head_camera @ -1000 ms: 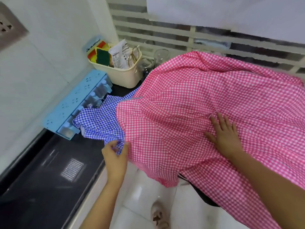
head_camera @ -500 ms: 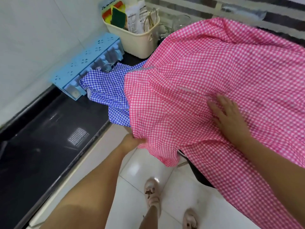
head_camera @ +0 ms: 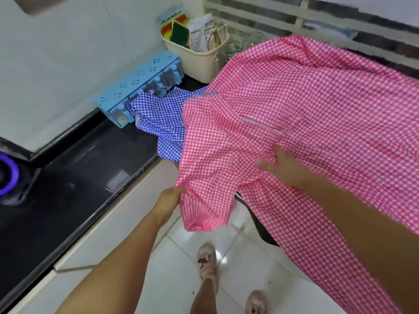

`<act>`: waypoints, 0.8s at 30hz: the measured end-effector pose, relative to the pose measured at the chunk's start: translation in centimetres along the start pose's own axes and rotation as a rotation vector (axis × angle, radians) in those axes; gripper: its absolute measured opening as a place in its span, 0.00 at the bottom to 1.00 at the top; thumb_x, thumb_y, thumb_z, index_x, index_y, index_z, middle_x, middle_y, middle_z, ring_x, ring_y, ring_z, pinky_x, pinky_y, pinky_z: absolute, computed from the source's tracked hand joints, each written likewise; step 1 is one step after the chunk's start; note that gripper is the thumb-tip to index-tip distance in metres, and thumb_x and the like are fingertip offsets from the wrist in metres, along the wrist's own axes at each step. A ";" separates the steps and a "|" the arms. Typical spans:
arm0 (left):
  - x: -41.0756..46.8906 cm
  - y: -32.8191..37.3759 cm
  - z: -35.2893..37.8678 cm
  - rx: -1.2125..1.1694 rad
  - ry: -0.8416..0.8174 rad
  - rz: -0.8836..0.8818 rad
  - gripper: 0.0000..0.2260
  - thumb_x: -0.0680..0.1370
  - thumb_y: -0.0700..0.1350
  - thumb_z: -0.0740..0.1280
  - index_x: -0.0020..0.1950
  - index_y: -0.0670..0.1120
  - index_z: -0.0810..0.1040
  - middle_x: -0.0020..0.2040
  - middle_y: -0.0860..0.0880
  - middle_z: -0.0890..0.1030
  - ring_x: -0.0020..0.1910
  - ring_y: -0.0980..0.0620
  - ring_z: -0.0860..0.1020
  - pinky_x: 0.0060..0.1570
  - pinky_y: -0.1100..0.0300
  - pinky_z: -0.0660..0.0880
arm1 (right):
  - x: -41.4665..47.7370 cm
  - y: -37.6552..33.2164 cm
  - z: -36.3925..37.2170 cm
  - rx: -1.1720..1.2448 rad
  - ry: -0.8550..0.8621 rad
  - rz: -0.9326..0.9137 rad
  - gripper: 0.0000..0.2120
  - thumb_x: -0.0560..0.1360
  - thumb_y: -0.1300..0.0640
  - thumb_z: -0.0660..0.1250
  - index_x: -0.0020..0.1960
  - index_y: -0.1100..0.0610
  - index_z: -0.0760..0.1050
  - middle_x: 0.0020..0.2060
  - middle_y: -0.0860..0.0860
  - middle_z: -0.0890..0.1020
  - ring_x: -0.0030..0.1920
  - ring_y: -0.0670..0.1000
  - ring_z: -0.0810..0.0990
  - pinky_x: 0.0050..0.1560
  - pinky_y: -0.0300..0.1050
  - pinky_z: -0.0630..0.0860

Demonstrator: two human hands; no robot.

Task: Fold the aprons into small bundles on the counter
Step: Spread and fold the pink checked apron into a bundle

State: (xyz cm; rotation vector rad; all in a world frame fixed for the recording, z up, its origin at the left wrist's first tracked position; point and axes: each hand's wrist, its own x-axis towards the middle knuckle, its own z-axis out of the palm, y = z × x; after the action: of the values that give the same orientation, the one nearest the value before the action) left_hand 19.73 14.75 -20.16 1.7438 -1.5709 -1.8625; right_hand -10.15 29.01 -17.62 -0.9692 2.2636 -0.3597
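A pink gingham apron (head_camera: 317, 114) lies spread over the corner of the black counter (head_camera: 95, 159), and its near edge hangs over the counter's front. My left hand (head_camera: 169, 199) grips that hanging edge at the lower left corner, below the counter's rim. My right hand (head_camera: 285, 167) lies flat on the pink cloth with its fingers straight. A blue gingham apron (head_camera: 158, 118) lies crumpled on the counter, partly under the pink one's left side.
A light blue plastic rack (head_camera: 138, 87) is fixed to the white tiled wall behind the blue apron. A cream basket (head_camera: 199, 62) with sponges and packets stands in the corner. A gas burner (head_camera: 6, 175) sits at far left. My feet (head_camera: 208, 261) stand on white floor tiles.
My left hand has dropped from the blue apron's edge to below the counter's rim and taken hold of the pink apron's hanging corner. My right hand stays flat on the pink cloth.
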 end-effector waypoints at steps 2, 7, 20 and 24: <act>-0.7 0.8 0.2 -0.141 0.132 -0.020 0.12 0.80 0.45 0.63 0.41 0.41 0.79 0.40 0.44 0.82 0.39 0.47 0.78 0.44 0.56 0.75 | -0.8 -0.6 0.9 -0.201 -0.103 -0.016 0.55 0.63 0.20 0.50 0.77 0.50 0.33 0.76 0.63 0.40 0.76 0.65 0.42 0.72 0.64 0.45; -2.4 2.1 -1.3 -0.206 -0.079 -0.080 0.27 0.70 0.64 0.69 0.54 0.41 0.77 0.52 0.41 0.83 0.52 0.42 0.81 0.60 0.47 0.74 | -1.2 0.9 2.1 -0.464 -0.143 -0.058 0.58 0.59 0.19 0.45 0.76 0.52 0.28 0.73 0.66 0.33 0.74 0.67 0.36 0.74 0.65 0.43; -7.4 2.2 -3.7 -0.053 -0.617 -0.374 0.17 0.71 0.38 0.69 0.58 0.36 0.75 0.51 0.40 0.82 0.49 0.44 0.81 0.57 0.51 0.74 | -1.3 0.0 0.7 -0.438 -0.236 -0.035 0.58 0.66 0.26 0.62 0.75 0.52 0.28 0.72 0.64 0.30 0.74 0.67 0.34 0.72 0.64 0.38; -10.4 7.0 -1.3 -0.378 -0.406 -0.162 0.08 0.72 0.31 0.61 0.48 0.34 0.77 0.37 0.41 0.83 0.32 0.47 0.82 0.33 0.58 0.80 | -1.0 0.5 0.8 -0.426 -0.223 -0.049 0.58 0.67 0.27 0.63 0.76 0.51 0.29 0.72 0.64 0.29 0.74 0.66 0.33 0.73 0.62 0.39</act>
State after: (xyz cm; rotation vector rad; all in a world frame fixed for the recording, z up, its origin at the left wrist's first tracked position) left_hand 20.40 18.18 -8.04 1.4253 -1.0948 -2.5187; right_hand -9.39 30.09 -18.08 -1.2107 2.1520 0.2142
